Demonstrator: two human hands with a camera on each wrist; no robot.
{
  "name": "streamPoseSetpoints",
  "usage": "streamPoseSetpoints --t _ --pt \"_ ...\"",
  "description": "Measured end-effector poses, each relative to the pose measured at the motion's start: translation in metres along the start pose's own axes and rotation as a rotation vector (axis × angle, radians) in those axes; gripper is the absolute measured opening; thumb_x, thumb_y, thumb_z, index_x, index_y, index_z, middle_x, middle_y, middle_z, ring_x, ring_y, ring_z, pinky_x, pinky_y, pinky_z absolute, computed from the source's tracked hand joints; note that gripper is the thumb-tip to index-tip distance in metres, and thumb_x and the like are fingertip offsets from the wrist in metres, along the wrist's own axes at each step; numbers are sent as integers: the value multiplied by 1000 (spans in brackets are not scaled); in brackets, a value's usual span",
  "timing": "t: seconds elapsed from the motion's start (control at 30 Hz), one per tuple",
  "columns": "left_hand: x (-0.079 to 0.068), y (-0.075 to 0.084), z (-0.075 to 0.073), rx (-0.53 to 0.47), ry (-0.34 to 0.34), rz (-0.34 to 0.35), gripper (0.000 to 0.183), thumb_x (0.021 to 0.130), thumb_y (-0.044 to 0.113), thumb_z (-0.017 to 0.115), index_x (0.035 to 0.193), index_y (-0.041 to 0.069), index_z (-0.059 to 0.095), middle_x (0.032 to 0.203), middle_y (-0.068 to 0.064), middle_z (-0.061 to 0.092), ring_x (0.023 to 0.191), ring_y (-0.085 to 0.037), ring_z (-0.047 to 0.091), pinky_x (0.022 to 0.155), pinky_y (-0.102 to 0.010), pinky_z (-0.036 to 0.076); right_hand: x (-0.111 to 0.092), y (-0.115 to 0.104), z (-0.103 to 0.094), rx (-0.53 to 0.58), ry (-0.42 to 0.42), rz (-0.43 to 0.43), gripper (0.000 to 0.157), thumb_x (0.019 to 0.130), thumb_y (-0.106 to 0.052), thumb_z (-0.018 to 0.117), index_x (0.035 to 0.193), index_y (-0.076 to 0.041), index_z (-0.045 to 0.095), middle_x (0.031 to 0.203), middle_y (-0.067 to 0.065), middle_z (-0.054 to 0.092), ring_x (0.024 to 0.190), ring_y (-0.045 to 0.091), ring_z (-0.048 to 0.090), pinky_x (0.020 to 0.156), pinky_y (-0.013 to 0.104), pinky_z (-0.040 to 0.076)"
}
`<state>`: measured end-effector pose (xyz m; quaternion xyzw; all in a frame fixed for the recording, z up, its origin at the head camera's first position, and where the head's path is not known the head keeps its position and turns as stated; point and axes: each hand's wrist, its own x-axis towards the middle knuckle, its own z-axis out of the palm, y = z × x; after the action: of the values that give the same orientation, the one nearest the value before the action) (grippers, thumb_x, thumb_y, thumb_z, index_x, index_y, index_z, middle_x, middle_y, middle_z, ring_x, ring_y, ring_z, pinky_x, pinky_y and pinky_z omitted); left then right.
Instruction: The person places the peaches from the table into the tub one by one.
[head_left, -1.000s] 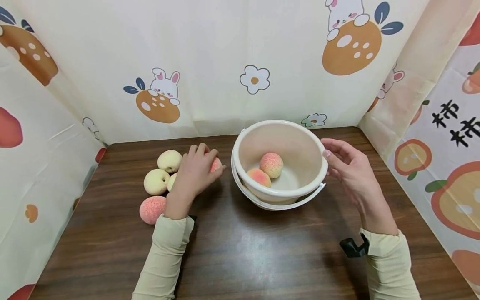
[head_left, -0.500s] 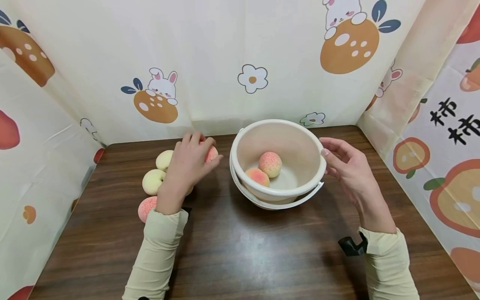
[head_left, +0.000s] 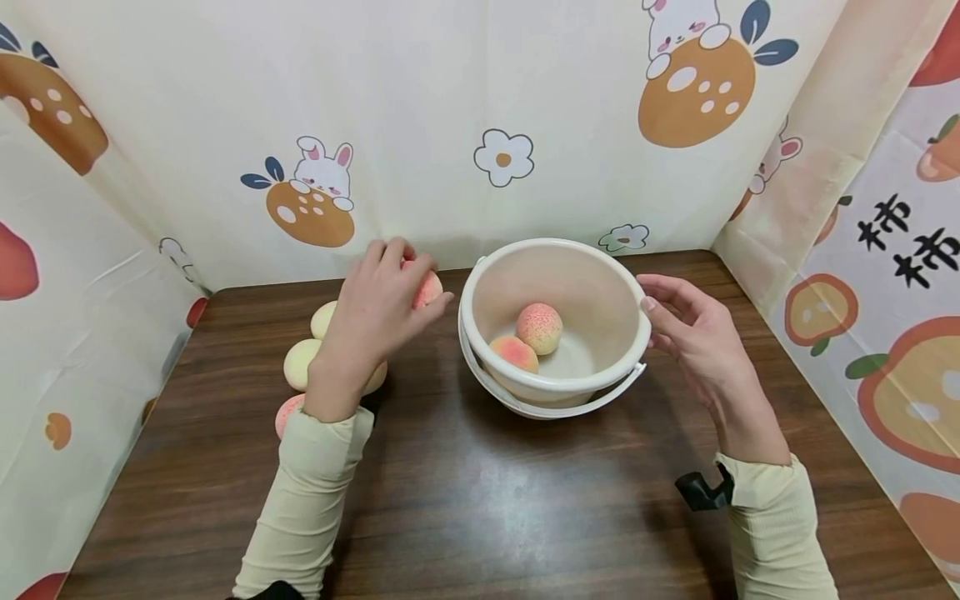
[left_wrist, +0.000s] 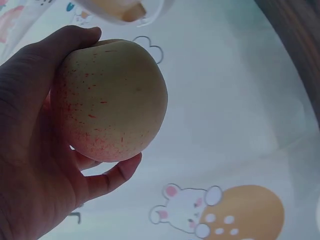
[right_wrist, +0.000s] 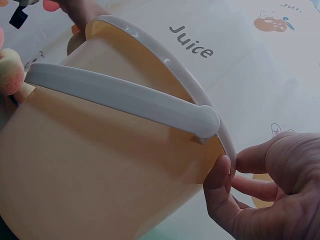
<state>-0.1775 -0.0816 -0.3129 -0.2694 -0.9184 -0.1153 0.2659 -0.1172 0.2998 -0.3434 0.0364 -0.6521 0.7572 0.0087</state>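
Note:
My left hand (head_left: 375,308) grips a pink-and-cream peach (head_left: 427,290) above the table, left of the bucket. In the left wrist view the thumb and fingers curl round that peach (left_wrist: 110,100), its pale, red-flecked side showing. A cream bucket (head_left: 555,386) stands upright with its handle lowered on the near side. Inside it lie two peaches, a speckled one (head_left: 539,328) and a more orange one (head_left: 514,354). My right hand (head_left: 701,358) pinches the bucket's right rim; in the right wrist view its thumb and fingers (right_wrist: 217,185) close on the rim (right_wrist: 200,90).
Left of the bucket, partly behind my left forearm, lie several more peaches: pale ones (head_left: 300,364) and a pink one (head_left: 287,414). The brown wooden table (head_left: 480,508) meets a printed curtain (head_left: 420,100) at the back and both sides.
My left hand has lifted the peach off the table, up and toward the back, away from the other peaches. My right hand and the bucket stay in place.

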Motion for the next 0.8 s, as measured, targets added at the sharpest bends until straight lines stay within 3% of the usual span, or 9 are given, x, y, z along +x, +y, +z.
streamPoseSetpoints --t 0.13,0.43,0.8 --pt "5 5 -5 1 8 10 21 89 32 66 99 14 68 104 -14 61 91 -37 53 68 -51 48 0 0 0 0 -2 -2 38 101 -9 67 138 -2 59 120 5 63 96 9 69 71 21 61" --pt "17 19 -16 -5 9 54 27 91 38 71 104 14 69 108 -14 61 97 -37 54 71 -51 49 0 1 -1 -14 -1 0 39 101 -10 67 138 -3 58 121 6 62 96 9 69 72 21 62" --pt "28 37 -15 11 17 142 29 91 37 74 106 13 69 108 -13 62 95 -36 56 68 -50 50 0 1 -1 -32 1 3 39 101 -12 67 138 -4 58 122 4 62 97 8 69 73 21 62"
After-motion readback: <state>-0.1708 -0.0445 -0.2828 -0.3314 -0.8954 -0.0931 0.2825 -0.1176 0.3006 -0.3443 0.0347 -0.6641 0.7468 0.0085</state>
